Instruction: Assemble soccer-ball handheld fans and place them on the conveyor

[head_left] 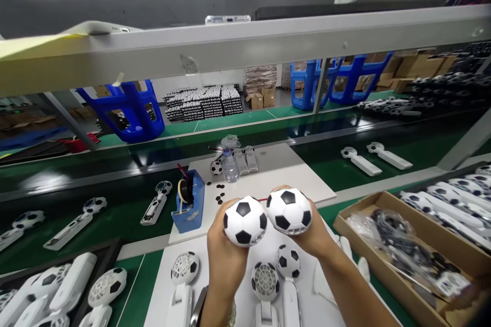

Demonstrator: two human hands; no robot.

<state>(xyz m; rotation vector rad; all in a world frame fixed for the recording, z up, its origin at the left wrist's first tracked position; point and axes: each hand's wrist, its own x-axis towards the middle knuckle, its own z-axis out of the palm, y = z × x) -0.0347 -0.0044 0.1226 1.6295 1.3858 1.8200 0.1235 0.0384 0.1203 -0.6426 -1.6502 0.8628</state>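
My left hand [226, 253] is closed around a white ball-shaped piece with black patches [245, 220], like a small football. A matching football piece [289, 211] is gripped in my right hand [316, 235]. The two pieces are held side by side above the white board [207, 245], patterned faces up, with a narrow gap between them. Below my hands lie white handheld fans with football heads: one [265, 282] shows its grille, another [288, 263] its patterned side. A further fan [184, 268] rests left of my left wrist.
A blue tape dispenser [190, 202] and a plastic bottle [230, 167] stand beyond my hands. At right is a cardboard box [406, 286] of cables and small parts. Fans lie on the green conveyor [123, 209]. A metal beam [245, 46] crosses ahead.
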